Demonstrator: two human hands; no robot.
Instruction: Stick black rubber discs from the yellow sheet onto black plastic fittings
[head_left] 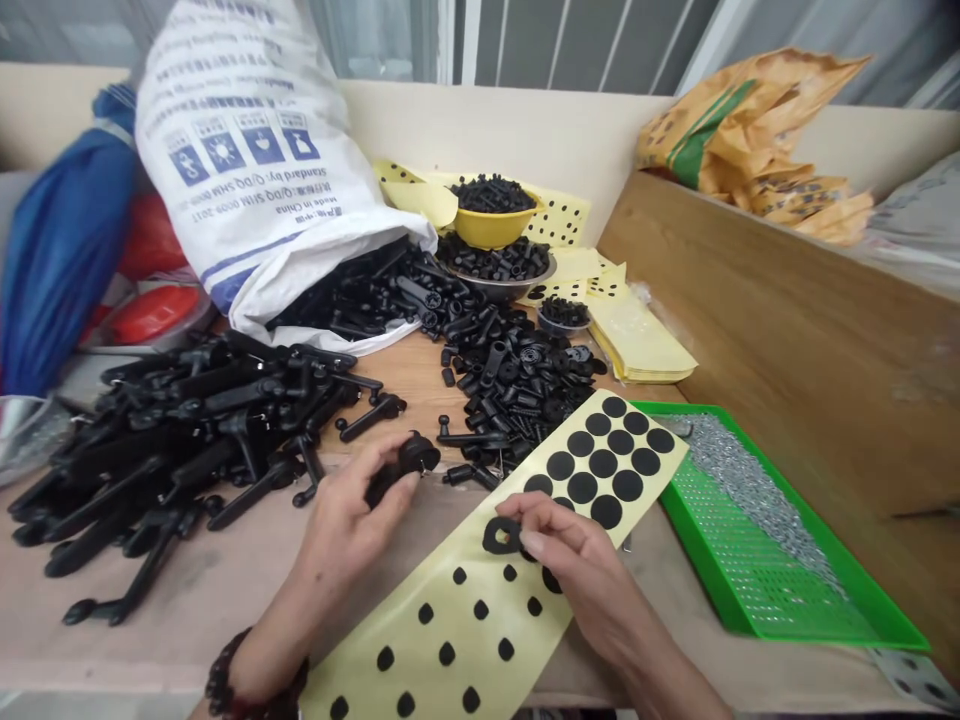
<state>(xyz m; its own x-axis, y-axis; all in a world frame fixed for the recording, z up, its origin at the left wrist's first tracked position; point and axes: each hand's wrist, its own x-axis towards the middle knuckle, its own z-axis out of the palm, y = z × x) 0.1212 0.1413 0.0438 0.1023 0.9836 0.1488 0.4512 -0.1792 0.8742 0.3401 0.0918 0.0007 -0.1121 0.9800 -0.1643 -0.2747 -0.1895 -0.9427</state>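
My left hand (pixel 352 515) is closed around a black plastic part (pixel 417 455) with a round end that points to the right. Between the thumb and fingers of my right hand (pixel 566 550) is a black ring-shaped sticker (pixel 501 535) with a hole in its middle. Under that hand lies a yellow backing sheet (pixel 465 630). Round black stickers cover its upper part, and only small black dots are left on its lower part. The fingers of my left hand partly hide the part it holds.
Black handles (pixel 225 400) are heaped at left, beside a white sack (pixel 255 180) spilling parts. Small black pieces (pixel 517 370) lie mid-table. Behind them, a yellow bowl (pixel 487 230) sits above a metal bowl (pixel 517 288). A green tray (pixel 720 580) of screws stands right, along a wooden board (pixel 787 330).
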